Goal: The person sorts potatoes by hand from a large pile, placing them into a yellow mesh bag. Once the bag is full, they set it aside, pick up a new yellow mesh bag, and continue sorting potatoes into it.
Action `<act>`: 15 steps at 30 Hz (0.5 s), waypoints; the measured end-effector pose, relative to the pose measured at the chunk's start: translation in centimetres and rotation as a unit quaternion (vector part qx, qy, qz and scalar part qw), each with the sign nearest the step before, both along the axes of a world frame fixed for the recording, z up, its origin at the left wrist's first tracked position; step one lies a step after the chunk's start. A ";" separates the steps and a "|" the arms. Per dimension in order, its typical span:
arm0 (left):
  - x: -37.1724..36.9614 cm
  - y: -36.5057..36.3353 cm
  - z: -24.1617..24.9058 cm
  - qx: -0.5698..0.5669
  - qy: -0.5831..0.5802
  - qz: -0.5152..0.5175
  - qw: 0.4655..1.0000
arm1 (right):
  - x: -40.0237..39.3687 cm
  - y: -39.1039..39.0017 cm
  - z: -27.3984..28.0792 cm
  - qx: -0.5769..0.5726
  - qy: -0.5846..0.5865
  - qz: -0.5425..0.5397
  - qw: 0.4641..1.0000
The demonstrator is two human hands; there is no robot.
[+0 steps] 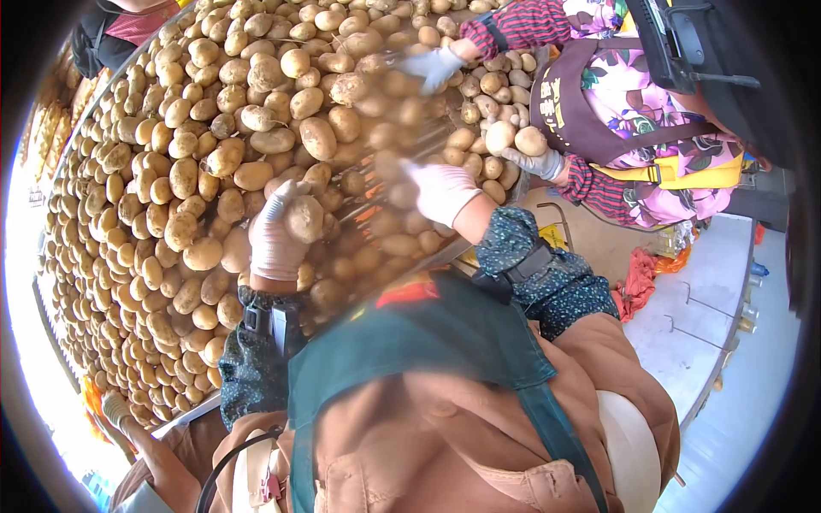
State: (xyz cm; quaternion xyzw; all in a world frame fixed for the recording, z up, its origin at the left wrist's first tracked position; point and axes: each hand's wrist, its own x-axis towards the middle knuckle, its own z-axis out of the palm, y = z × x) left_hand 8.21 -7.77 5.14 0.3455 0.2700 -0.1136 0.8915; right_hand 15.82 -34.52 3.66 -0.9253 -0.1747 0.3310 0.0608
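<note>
My left hand (275, 239), in a pale knitted glove, is closed around a dusty potato (304, 219) over the near side of the potato pile (205, 154). To its right, my right hand (443, 190) wears a similar white glove and is smeared by motion. Its fingers reach toward blurred potatoes (402, 190), and I cannot tell if one is gripped. Between my hands, orange slats (369, 192) show among the potatoes, partly hidden by them.
Across from my right side, a person in a floral top (658, 111) has one gloved hand (434, 68) over the pile and the other (539, 162) at two potatoes. Another person's arm (150, 445) is at lower left. Red cloth (637, 282) and metal hooks (697, 329) lie on the right.
</note>
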 end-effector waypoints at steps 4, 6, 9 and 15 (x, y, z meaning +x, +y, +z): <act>-0.3 -0.3 0.6 0.052 -0.039 -0.037 0.997 | -1.1 -1.8 -0.8 0.032 -0.138 -0.028 0.990; -0.4 -0.6 0.8 0.034 -0.067 -0.025 0.997 | -1.3 -1.0 -1.0 0.062 -0.143 -0.022 0.987; 0.3 0.0 0.9 -0.024 -0.030 -0.071 0.997 | -1.2 2.0 -0.8 0.061 -0.139 -0.007 0.988; 0.5 1.1 -0.3 0.020 0.014 0.087 0.996 | 0.8 4.3 -3.4 -0.013 -0.132 -0.068 0.989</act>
